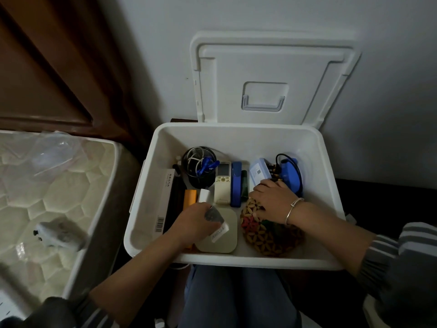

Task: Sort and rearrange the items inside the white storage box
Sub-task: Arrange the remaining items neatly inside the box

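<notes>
Left hand (192, 223) seemingly pinches dark packet (214, 215).

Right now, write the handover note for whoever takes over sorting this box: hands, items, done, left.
Left hand: grips a small dark tagged item over the beige square case, front centre.
Right hand: palm down over the wooden bead mat, fingertips at the pale blue case; grip unclear.
White storage box: lid open. Mesh cup, remote and blue stapler sit in a row at the back; long barcode box along the left wall.
Done: back row looks settled.
Left: probably place the tagged item, tidy the right side.
</notes>
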Tool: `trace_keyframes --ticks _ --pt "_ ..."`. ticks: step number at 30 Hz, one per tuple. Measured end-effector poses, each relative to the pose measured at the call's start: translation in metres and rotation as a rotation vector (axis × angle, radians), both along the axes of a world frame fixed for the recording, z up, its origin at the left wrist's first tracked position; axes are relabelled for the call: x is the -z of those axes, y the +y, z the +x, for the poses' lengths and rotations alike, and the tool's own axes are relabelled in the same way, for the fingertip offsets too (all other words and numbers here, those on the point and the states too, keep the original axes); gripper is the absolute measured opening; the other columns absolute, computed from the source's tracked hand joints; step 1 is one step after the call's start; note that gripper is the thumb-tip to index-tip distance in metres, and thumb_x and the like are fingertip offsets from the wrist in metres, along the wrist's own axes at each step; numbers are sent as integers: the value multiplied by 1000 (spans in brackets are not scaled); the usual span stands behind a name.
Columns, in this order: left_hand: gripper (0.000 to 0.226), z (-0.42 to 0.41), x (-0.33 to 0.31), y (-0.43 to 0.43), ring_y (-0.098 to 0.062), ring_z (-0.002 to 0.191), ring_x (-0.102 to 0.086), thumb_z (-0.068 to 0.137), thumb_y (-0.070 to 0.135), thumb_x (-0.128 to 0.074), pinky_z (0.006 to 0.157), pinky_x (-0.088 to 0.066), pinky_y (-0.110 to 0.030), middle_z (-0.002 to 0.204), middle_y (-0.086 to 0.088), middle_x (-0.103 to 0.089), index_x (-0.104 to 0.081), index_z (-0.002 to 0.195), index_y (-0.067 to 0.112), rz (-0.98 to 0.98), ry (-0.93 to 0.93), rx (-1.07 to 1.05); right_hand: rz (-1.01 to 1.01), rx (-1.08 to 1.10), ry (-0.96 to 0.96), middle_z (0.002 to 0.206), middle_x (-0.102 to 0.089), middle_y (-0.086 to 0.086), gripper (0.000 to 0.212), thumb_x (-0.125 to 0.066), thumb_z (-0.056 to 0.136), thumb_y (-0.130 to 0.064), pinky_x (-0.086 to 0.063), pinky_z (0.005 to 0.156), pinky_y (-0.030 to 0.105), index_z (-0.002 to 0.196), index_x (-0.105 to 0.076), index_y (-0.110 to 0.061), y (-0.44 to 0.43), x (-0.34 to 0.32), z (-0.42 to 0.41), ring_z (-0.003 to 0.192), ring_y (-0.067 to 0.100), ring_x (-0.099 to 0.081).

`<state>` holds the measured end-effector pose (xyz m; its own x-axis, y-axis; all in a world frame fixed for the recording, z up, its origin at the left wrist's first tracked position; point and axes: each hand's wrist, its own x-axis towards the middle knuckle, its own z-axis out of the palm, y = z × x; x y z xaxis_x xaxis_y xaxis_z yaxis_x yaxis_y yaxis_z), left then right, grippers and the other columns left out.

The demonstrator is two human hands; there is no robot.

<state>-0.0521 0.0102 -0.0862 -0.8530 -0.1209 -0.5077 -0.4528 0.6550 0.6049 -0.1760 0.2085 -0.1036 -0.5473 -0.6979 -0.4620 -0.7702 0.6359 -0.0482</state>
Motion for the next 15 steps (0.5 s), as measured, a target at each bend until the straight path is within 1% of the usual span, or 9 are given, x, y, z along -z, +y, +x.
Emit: trace_keyframes --ticks 3,6,7,9,10,11,12,13,15 --pt "10 -6 -1 10 -6 83 -57 86 28 -69 66 -45 -17 86 12 -58 -60 90 26 -23 -17 33 -49 63 -5 149 -31 -2 60 -46 90 -50 -20 111 44 143 -31 -26 5 -15 5 141 22 -15" --pt "13 -16 -2 28 -11 94 -60 88 25 -67 79 -49 -23 98 7 -65 -67 98 19 -31 17 177 -143 137 39 153 -24 -5 61 -44 91 -54 -12 114 43 144 -28 -28 21 -38 8 144 18 -8" --pt "13 -19 -2 35 -13 97 -61 88 24 -66 80 -48 -23 101 5 -66 -67 99 17 -28 39 256 -181 151 92 153 -26 -5 60 -45 90 -54 -12 114 42 143 -31 -29 30 -47 9 144 17 -10" --pt "10 -24 -1 48 -16 97 -62 88 21 -65 73 -45 -19 99 2 -67 -66 97 16 -37 76 423 -296 190 232 147 -38 -1 56 -55 87 -47 -19 112 44 137 -44 -25 49 -64 10 142 21 -22" --pt "11 -26 1 54 -17 96 -62 88 20 -64 72 -45 -20 100 0 -67 -67 98 15 -54 89 497 -351 227 296 144 -44 3 55 -61 84 -42 -24 110 46 134 -50 -21 60 -71 10 140 25 -28" --pt "14 -27 3 58 -18 96 -62 88 21 -64 75 -47 -24 102 -2 -67 -67 99 14 -82 92 561 -386 280 347 143 -45 6 56 -66 82 -37 -27 108 48 133 -51 -18 70 -75 9 139 28 -31" --pt "16 -28 6 62 -19 97 -61 88 22 -64 79 -49 -28 105 -4 -66 -67 101 14 -114 84 615 -391 350 369 145 -41 8 60 -67 82 -34 -28 107 50 135 -48 -16 78 -78 9 140 30 -28" --pt "17 -27 8 64 -20 98 -61 89 23 -63 83 -50 -32 106 -6 -66 -67 103 13 -142 64 660 -376 425 362 151 -33 9 66 -65 83 -34 -26 108 50 141 -40 -15 84 -78 9 142 31 -21" --pt "20 -26 13 68 -24 100 -61 90 22 -61 87 -51 -37 108 -10 -65 -66 105 10 -178 20 727 -338 542 270 158 -11 7 77 -60 86 -36 -20 114 48 148 -20 -15 90 -71 9 145 29 -5"
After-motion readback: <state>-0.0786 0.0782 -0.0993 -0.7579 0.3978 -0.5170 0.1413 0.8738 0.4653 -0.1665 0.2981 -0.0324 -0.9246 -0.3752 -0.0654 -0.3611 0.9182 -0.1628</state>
